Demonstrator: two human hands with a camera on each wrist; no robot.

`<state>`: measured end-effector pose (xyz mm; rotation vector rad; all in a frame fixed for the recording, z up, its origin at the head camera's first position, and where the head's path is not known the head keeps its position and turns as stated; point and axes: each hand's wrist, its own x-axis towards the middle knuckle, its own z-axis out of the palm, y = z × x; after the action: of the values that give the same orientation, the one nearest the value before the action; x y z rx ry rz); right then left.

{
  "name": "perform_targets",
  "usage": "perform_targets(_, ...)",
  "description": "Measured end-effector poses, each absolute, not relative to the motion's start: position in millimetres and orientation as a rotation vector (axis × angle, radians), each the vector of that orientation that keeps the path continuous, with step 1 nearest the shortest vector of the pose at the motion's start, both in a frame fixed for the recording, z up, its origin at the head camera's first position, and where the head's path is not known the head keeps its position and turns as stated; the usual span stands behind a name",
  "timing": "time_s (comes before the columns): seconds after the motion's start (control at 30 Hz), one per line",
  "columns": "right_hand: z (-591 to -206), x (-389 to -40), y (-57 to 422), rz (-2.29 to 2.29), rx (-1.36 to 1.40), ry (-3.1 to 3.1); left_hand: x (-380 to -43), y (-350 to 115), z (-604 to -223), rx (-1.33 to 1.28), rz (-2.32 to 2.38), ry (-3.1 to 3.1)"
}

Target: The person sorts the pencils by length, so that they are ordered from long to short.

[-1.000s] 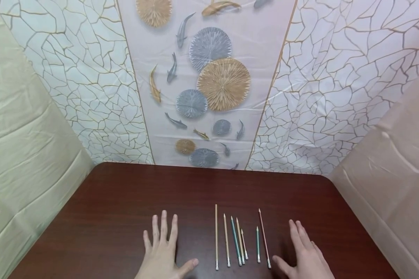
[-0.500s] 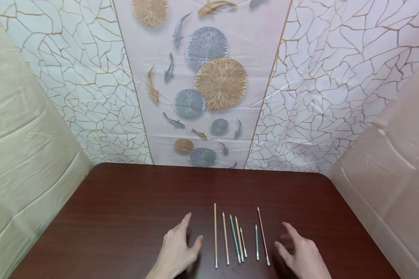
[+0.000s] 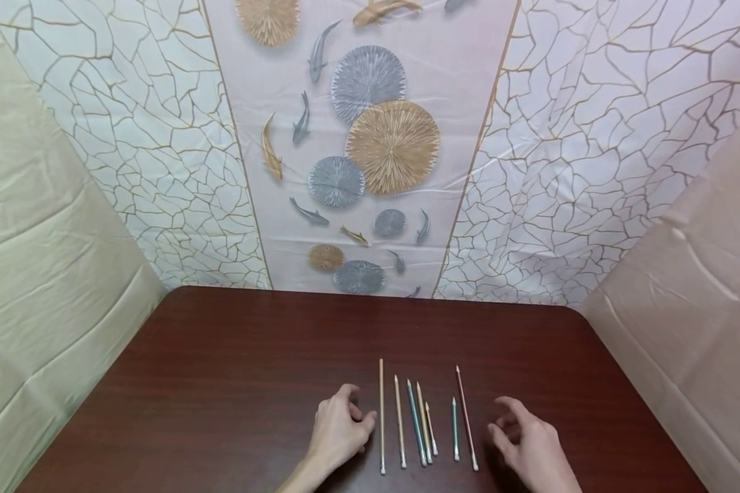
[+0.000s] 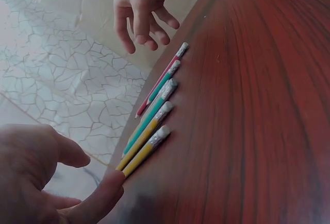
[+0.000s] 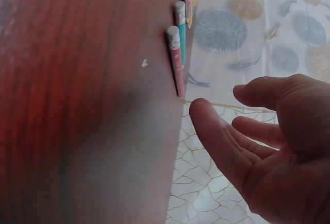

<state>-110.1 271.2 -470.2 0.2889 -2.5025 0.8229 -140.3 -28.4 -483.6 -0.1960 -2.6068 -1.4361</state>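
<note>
The left hand [image 3: 339, 426] had moved in just left of the long yellow pencil [image 3: 381, 387], which, I judged from the head view, brought it within reach; it was loosely curled, empty. The right hand [image 3: 529, 441], half open, hung well right of that pencil. My left wrist view showed it slim, straight, white-erasered, partly behind the thumb; contact I couldn't tell. The right wrist view confirmed empty, parted fingers.

From afar I look into a cloth-walled booth [image 3: 179, 137], in what building I can't tell: a patterned sheet [image 3: 358, 116] with printed fish [image 3: 271, 150] and discs [image 3: 401, 150] hangs behind the dark wooden bench [image 3: 240, 356], and plain creased fabric [image 3: 43, 274] flanks the bench on both sides.
</note>
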Motion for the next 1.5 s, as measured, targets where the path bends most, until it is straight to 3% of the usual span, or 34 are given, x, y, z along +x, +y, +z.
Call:
perform_targets(0.27, -465.0, -109.8, 267.6, 1.193, 0.031, -2.648, -143.5, -20.6, -488.5, -0.186, -1.558, -2.603)
perform_targets(0.5, -465.0, -115.5, 267.8, 1.323, -0.136, -2.718, -147.4, -15.4, -488.3, -0.207, -1.362, -2.654)
perform_targets(1.5, -467.9, -127.8, 257.4, 1.169, -0.191, -2.839, -151.4, 3.5, -495.5, -0.156, -1.131, -2.619)
